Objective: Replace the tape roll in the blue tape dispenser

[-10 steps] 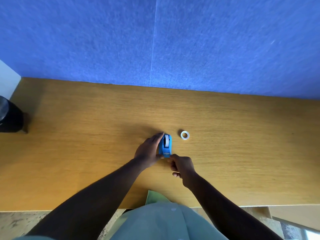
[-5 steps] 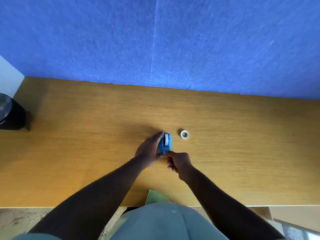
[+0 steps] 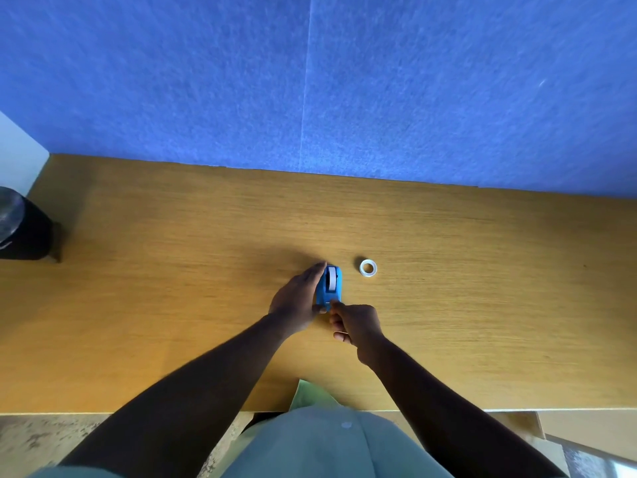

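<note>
A: Closest to the camera, what shows?

B: A pale green shirt (image 3: 331, 443) at the bottom edge, with two bare forearms reaching forward over the near rim of the wooden desk (image 3: 138, 305).

A: And the hands?

B: The right hand (image 3: 356, 324) is curled, its lower fingers folded in; thumb and forefinger come together at the near end of the blue tape dispenser (image 3: 330, 289). They seem to nip something small there, though whether it is a tape end or the dispenser's edge I cannot tell. The left hand (image 3: 296, 298) lies flat against the dispenser's left side, fingers straight and pressed together, pointing away from the person, thumb tucked by the near corner.

A: Where does the dispenser sit?

B: On the desk, about mid-width, lengthwise away from the person. A white tape roll (image 3: 332, 279) stands on edge in its slot.

A: Anything beyond it?

B: Just to the right and slightly farther, a small white ring (image 3: 368, 268) lies flat on the wood, apart from the dispenser. At the far left edge a dark round container (image 3: 20, 229) stands. Behind the desk rises a blue felt partition (image 3: 413, 98) with a vertical seam.
</note>
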The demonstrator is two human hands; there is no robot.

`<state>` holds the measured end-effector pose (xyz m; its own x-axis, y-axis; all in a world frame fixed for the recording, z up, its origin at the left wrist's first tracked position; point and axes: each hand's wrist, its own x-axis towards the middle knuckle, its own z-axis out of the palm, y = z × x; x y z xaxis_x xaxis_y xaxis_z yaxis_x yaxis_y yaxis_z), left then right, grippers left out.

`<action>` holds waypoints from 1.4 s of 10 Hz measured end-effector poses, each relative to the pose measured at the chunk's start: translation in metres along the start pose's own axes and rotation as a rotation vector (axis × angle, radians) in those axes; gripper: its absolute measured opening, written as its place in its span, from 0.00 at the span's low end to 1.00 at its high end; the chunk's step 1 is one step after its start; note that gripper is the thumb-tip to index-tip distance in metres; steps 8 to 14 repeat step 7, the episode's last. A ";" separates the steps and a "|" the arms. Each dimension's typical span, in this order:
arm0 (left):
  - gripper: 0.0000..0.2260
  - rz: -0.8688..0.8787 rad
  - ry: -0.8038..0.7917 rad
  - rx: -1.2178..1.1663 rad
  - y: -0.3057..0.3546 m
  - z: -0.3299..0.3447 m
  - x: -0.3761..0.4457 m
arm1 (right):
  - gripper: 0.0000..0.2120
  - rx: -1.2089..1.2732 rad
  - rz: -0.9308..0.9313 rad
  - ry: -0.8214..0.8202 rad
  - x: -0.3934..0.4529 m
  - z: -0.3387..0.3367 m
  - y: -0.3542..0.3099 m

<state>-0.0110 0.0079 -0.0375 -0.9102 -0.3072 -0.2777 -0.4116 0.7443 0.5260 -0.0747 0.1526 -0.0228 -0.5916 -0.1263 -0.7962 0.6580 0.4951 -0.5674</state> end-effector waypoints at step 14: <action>0.52 -0.006 -0.086 0.029 0.001 -0.014 0.008 | 0.10 -0.676 -0.452 0.203 0.019 -0.026 -0.025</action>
